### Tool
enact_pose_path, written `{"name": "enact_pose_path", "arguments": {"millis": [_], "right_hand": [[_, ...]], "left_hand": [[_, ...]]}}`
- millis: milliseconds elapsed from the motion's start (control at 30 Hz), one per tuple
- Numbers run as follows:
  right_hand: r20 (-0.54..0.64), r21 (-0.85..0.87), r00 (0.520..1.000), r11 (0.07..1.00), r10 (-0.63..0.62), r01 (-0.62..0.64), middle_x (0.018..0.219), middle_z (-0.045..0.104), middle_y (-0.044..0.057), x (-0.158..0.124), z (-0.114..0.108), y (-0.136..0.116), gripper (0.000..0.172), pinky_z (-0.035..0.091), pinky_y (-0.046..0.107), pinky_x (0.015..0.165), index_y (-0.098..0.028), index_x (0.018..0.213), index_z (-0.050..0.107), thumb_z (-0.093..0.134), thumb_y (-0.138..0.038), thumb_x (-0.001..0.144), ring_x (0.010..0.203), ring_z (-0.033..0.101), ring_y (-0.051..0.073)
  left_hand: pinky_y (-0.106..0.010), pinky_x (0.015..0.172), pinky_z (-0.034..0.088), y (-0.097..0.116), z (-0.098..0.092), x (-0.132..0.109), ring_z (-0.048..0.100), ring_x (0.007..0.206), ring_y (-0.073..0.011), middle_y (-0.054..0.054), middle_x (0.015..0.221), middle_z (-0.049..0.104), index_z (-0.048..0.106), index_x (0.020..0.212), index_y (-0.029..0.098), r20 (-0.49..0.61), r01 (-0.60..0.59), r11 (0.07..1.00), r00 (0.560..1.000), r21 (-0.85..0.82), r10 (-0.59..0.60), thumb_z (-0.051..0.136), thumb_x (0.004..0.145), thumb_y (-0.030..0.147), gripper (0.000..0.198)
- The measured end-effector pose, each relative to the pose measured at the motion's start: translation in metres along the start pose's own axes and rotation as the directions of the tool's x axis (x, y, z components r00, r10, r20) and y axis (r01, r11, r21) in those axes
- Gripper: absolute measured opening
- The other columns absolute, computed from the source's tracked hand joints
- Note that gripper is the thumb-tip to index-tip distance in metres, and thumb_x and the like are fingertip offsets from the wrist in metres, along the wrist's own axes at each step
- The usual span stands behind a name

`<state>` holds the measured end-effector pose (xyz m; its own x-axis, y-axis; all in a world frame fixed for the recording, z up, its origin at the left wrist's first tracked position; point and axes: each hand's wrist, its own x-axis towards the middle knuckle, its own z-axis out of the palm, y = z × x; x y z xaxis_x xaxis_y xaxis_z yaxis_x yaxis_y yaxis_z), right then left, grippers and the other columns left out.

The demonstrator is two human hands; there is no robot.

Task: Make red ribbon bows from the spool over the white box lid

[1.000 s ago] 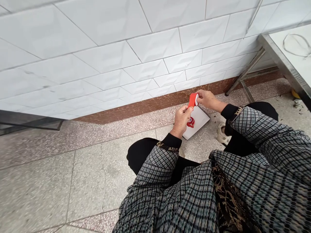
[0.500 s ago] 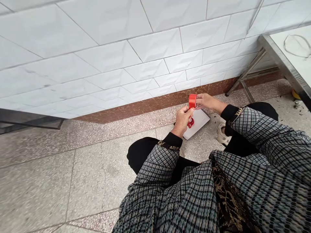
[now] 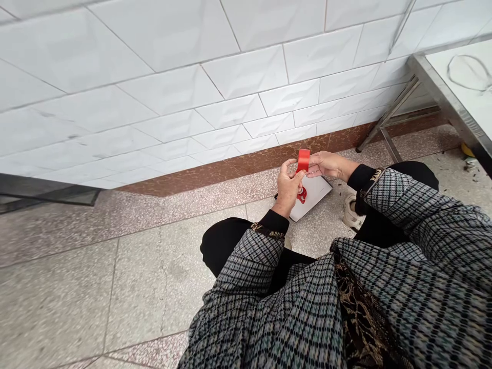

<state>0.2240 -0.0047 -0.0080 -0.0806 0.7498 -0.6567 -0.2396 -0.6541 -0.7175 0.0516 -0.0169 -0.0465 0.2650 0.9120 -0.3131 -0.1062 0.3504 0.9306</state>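
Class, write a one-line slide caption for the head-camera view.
Left hand and right hand hold a red tape roll above a white sheet on the floor.

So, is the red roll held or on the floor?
Held: left hand and right hand grip the red roll above the white sheet.

Left hand (image 3: 287,187), right hand (image 3: 326,165) raised — fingertips pinching.

The red tape roll (image 3: 303,160) is held above the floor, pinched between the fingers of the left hand (image 3: 288,185) and the right hand (image 3: 326,164). It is presented edge-on, so that only its upright red outer band is seen. A red curled strip (image 3: 302,195) is seen just below it, against a white card (image 3: 317,188); whether it hangs or lies there cannot be determined.
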Motion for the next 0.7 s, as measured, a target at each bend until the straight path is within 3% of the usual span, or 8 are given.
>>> {"name": "enact_pose_path", "arguments": {"millis": [167, 300, 433, 533, 600, 700], "right_hand": [[0.043, 0.013, 0.997, 0.998, 0.065, -0.065, 0.087, 0.085, 0.009, -0.003, -0.002, -0.002, 0.011, 0.065, 0.022, 0.073, -0.015, 0.093, 0.077, 0.077, -0.012, 0.104, 0.072, 0.077, 0.014], [0.119, -0.098, 0.990, 0.993, 0.070, -0.059, 0.093, 0.086, 0.010, -0.003, -0.007, -0.001, 0.008, 0.069, 0.030, 0.081, -0.017, 0.104, 0.078, 0.084, -0.019, 0.098, 0.080, 0.081, 0.019], [0.198, -0.298, 0.973, 0.938, -0.118, 0.175, 0.112, 0.085, 0.008, 0.004, -0.020, 0.000, 0.036, 0.070, 0.042, 0.093, -0.022, 0.123, 0.077, 0.082, -0.010, 0.089, 0.095, 0.081, 0.024], [0.315, -0.491, 0.900, 0.760, -0.302, 0.426, 0.119, 0.084, 0.006, 0.012, -0.031, -0.001, 0.046, 0.066, 0.047, 0.104, -0.022, 0.129, 0.078, 0.079, -0.007, 0.085, 0.105, 0.078, 0.025], [0.385, -0.607, 0.826, 0.562, -0.411, 0.562, 0.126, 0.083, 0.007, 0.018, -0.037, -0.001, 0.049, 0.061, 0.048, 0.111, -0.022, 0.131, 0.079, 0.079, -0.007, 0.083, 0.114, 0.077, 0.027], [0.465, -0.708, 0.713, 0.262, -0.525, 0.656, 0.142, 0.080, 0.010, 0.022, -0.041, 0.002, 0.059, 0.056, 0.050, 0.118, -0.022, 0.140, 0.077, 0.076, -0.004, 0.084, 0.127, 0.073, 0.030]], "left_hand": [[-0.022, 0.042, 0.025, 0.004, -0.005, 0.004, 0.038, 0.038, -0.0075, 0.012, 0.053, 0.055, 0.066, 0.123, 0.021, 0.130, 0.004, 1.000, 0.992, 0.005, -0.005, 0.087, 0.087, 0.029, 0.043], [-0.022, 0.043, 0.022, 0.006, -0.012, 0.006, 0.035, 0.037, -0.0058, 0.013, 0.051, 0.052, 0.068, 0.119, 0.020, 0.198, 0.051, 0.998, 0.979, -0.047, -0.040, 0.094, 0.081, 0.039, 0.050], [-0.021, 0.043, 0.018, 0.008, -0.020, 0.006, 0.032, 0.037, -0.0050, 0.014, 0.047, 0.046, 0.068, 0.110, 0.020, 0.307, 0.128, 0.985, 0.947, -0.112, -0.089, 0.101, 0.073, 0.049, 0.058], [-0.021, 0.043, 0.017, 0.010, -0.024, 0.005, 0.029, 0.036, -0.0045, 0.014, 0.045, 0.045, 0.066, 0.103, 0.020, 0.365, 0.157, 0.980, 0.925, -0.125, -0.102, 0.103, 0.067, 0.054, 0.062], [-0.021, 0.043, 0.018, 0.010, -0.025, 0.004, 0.029, 0.036, -0.0042, 0.013, 0.045, 0.046, 0.066, 0.100, 0.019, 0.379, 0.161, 0.980, 0.919, -0.121, -0.104, 0.104, 0.066, 0.054, 0.062], [-0.021, 0.043, 0.018, 0.008, -0.025, 0.004, 0.030, 0.037, -0.0040, 0.012, 0.046, 0.047, 0.065, 0.097, 0.019, 0.367, 0.173, 0.981, 0.921, -0.091, -0.129, 0.103, 0.068, 0.051, 0.057]]}}
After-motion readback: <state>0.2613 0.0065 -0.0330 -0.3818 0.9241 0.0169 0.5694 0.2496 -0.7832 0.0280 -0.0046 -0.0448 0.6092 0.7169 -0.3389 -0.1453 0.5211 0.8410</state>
